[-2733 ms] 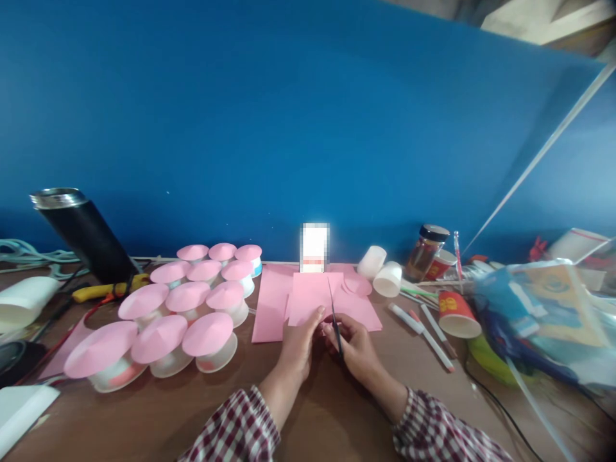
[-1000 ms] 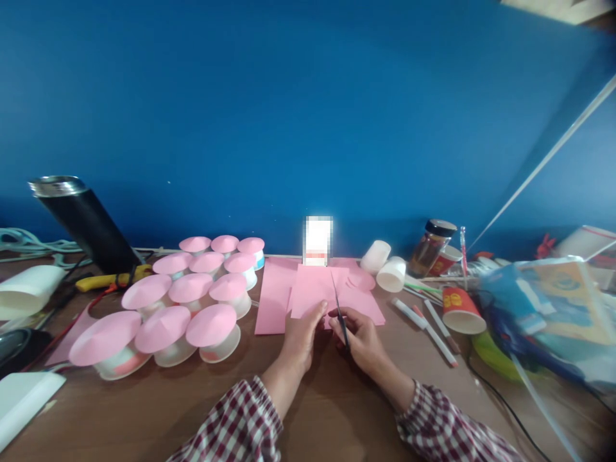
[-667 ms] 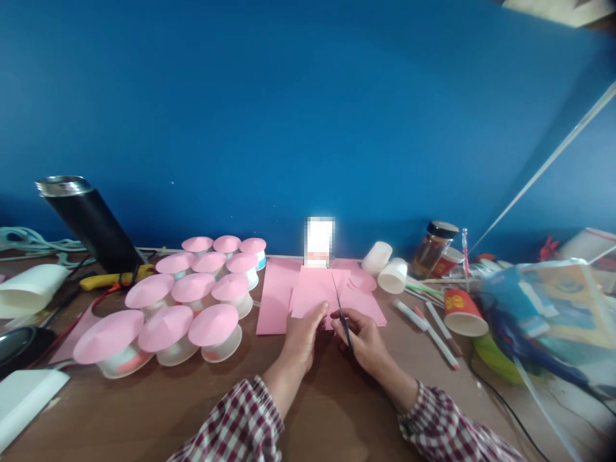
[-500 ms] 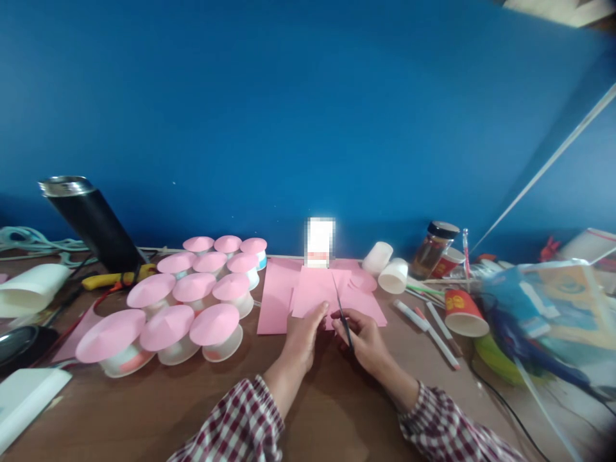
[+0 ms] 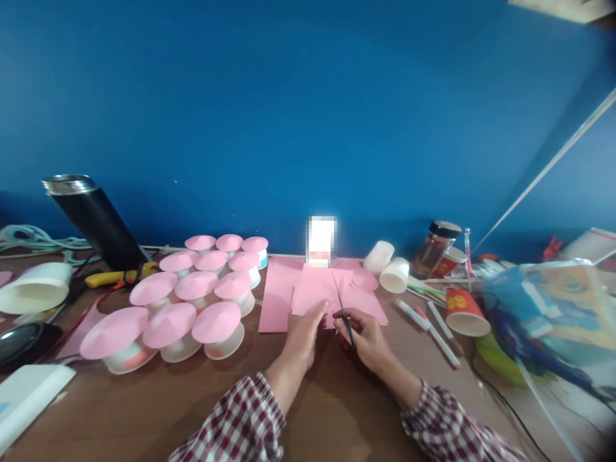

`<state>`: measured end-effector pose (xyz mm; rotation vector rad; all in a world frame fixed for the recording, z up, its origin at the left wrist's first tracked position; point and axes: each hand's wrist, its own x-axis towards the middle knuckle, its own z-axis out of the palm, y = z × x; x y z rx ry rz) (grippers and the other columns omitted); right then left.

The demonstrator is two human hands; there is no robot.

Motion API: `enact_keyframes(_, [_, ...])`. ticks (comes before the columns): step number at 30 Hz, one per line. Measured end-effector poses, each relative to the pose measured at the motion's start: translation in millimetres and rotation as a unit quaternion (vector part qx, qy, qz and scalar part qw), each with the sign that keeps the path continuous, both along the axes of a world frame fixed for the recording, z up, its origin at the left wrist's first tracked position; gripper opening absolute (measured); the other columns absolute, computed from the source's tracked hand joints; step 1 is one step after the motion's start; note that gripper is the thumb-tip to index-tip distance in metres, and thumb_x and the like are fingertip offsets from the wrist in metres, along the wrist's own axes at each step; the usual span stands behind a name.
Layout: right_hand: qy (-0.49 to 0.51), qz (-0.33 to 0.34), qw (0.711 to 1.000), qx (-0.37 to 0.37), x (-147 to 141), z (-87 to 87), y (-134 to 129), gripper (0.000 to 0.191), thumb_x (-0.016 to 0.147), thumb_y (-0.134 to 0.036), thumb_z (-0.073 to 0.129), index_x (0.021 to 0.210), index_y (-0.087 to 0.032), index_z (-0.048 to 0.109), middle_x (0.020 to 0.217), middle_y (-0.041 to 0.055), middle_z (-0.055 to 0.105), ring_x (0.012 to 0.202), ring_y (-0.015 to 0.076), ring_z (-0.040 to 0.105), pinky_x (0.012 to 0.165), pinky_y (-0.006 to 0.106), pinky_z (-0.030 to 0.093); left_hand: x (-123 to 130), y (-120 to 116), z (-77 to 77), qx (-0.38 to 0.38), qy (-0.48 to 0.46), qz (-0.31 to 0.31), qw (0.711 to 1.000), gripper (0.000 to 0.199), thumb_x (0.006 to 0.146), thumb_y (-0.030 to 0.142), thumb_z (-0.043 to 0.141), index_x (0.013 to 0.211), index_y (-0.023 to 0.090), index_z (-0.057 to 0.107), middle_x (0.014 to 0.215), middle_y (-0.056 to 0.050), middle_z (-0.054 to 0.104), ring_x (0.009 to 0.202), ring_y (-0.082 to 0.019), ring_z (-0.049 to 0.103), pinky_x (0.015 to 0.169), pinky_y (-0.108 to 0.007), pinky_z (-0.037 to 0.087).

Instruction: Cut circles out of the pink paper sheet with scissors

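Note:
My left hand (image 5: pixel 307 333) pinches the lower edge of a square pink sheet of paper (image 5: pixel 315 287), thumb on top. In my right hand (image 5: pixel 363 337) is a pair of dark scissors (image 5: pixel 344 313), fingers wrapped round its handles. The blades point away from me and lie at the right part of the sheet; whether they bite into it I cannot tell. Beneath are larger pink sheets (image 5: pixel 274 301) flat on the table. A pink paper disc (image 5: pixel 364 280) rests on them to the right.
Left stand several paper cups topped with pink cones (image 5: pixel 168 324), beside a black flask (image 5: pixel 96 221). Two white cups (image 5: pixel 394 276), a lidded jar (image 5: pixel 434 249), markers (image 5: pixel 440 343) and a red cup (image 5: pixel 466 313) lie right. A lit, blurred-out screen (image 5: pixel 321 240) stands behind the paper.
The view has shifted very slightly. Both hands, the scissors and the pink sheet keep nearly the same positions.

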<state>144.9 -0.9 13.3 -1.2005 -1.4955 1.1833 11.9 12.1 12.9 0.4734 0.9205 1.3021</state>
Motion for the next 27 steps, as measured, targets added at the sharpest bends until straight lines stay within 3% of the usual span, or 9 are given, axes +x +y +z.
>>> enact_keyframes(8, [-0.004,0.006,1.000,0.000,0.0,-0.2,-0.2,0.035,0.081,-0.044,0.062,0.098,-0.013,0.063,0.052,-0.0039,0.051,0.043,0.0096,0.045,0.042,0.021,0.037,0.5,1.1,2.2,-0.018,0.011,0.026,0.999,0.027,0.057,0.034,0.078,0.060,0.013,0.061,0.057,0.002,0.052,0.059,-0.010,0.047,0.061,-0.025,0.039])
enact_keyframes(20, [0.012,0.012,1.000,-0.008,-0.7,2.3,1.0,0.038,0.079,-0.045,0.063,0.098,-0.012,0.061,0.056,-0.0031,0.053,0.047,0.0097,0.047,0.045,0.021,0.040,2.5,0.1,3.2,-0.015,0.012,0.006,1.000,0.030,0.053,0.036,0.080,0.056,0.013,0.059,0.053,0.001,0.053,0.054,-0.011,0.048,0.058,-0.026,0.039])
enact_keyframes(27, [-0.002,0.014,1.000,-0.003,3.4,1.1,1.3,0.038,0.080,-0.044,0.063,0.098,-0.011,0.061,0.055,-0.0032,0.052,0.046,0.0100,0.047,0.044,0.021,0.038,1.4,1.2,2.0,-0.022,0.018,-0.004,1.000,0.028,0.057,0.035,0.077,0.061,0.013,0.060,0.057,0.002,0.052,0.057,-0.010,0.046,0.059,-0.026,0.037])
